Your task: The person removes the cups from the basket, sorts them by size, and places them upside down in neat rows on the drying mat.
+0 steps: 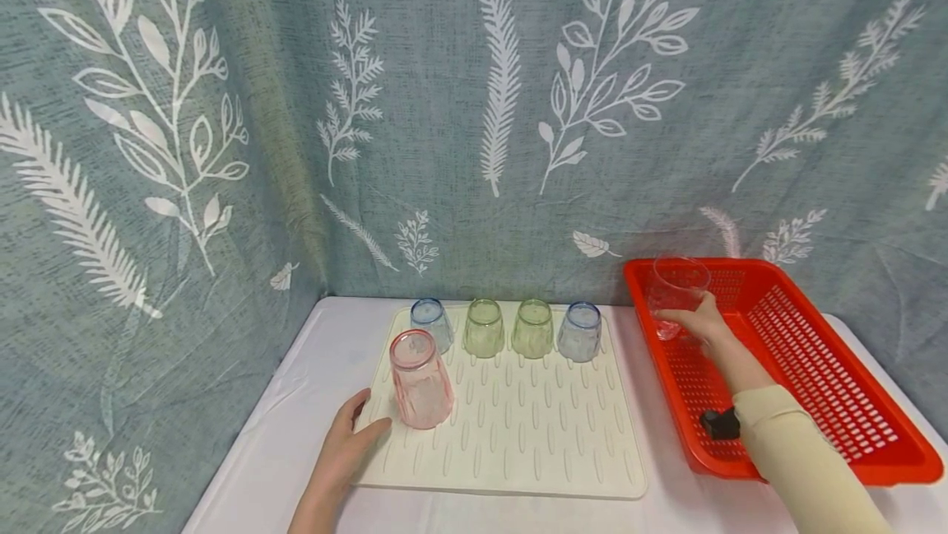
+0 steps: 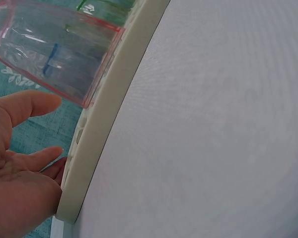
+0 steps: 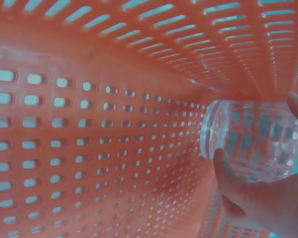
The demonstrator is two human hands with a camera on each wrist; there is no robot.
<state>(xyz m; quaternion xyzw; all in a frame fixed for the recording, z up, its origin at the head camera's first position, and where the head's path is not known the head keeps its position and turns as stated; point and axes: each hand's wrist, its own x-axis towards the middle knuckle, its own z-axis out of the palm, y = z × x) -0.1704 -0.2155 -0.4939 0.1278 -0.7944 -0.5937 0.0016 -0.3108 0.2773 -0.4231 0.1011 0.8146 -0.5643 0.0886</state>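
An upside-down pink glass (image 1: 424, 394) stands at the left of a cream drying mat (image 1: 511, 443). Just left of it is my left hand (image 1: 342, 443), thumb and fingers spread apart and holding nothing. The left wrist view shows a gap between that thumb and the pink glass (image 2: 54, 49). Over at the right, my right hand (image 1: 702, 322) grips a tall clear glass (image 1: 670, 295) inside the far left corner of a red basket (image 1: 685, 435). In the right wrist view, thumb and fingers lie on either side of the clear glass (image 3: 258, 136).
Along the mat's back edge, a blue-rimmed glass (image 1: 432, 327), two green glasses (image 1: 484, 332) and another blue-rimmed glass (image 1: 580, 335) stand in a row. A black object (image 1: 720, 424) shows in the basket by the right sleeve. A patterned curtain (image 1: 444, 106) hangs behind the white table (image 1: 274, 419).
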